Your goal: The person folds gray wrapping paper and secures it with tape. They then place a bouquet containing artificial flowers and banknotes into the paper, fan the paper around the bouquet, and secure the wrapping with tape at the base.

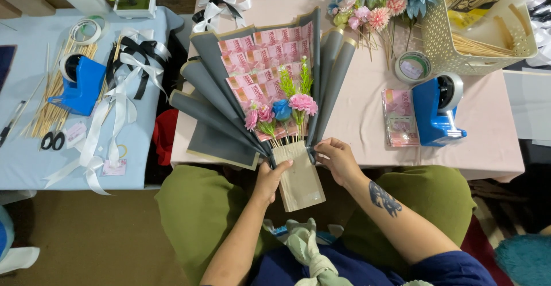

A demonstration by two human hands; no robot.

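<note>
I have the bouquet (pixel 270 96) lying across the near edge of the pink table (pixel 367 125), its fan of grey wrapping paper (pixel 209 85) spread toward the far edge and its brown paper handle (pixel 299 177) hanging off the near edge over my lap. My left hand (pixel 267 178) is closed on the left side of the handle, thumb on top, just where the grey folds gather. My right hand (pixel 337 158) pinches the right-hand grey folds against the top of the handle, fingers curled over them.

To do this well, I judge that both grips have to stay at the neck, where every fold meets; if I let either side slacken, the pleats will likely slide and the fan will go lopsided. The left pleats look wider spread than the two long rolls on the right, so I want to even them before fixing anything. I should press with the pads, not the nails, since the paper creases easily. The rows of pink banknotes (pixel 267 62) and the small pink and blue flowers (pixel 281 111) sit just above my thumbs, so I keep my fingers below them.

The blue tape dispenser (pixel 437 113) stands near the right edge, within reach of my right hand, beside a stack of notes (pixel 399 125).
</note>
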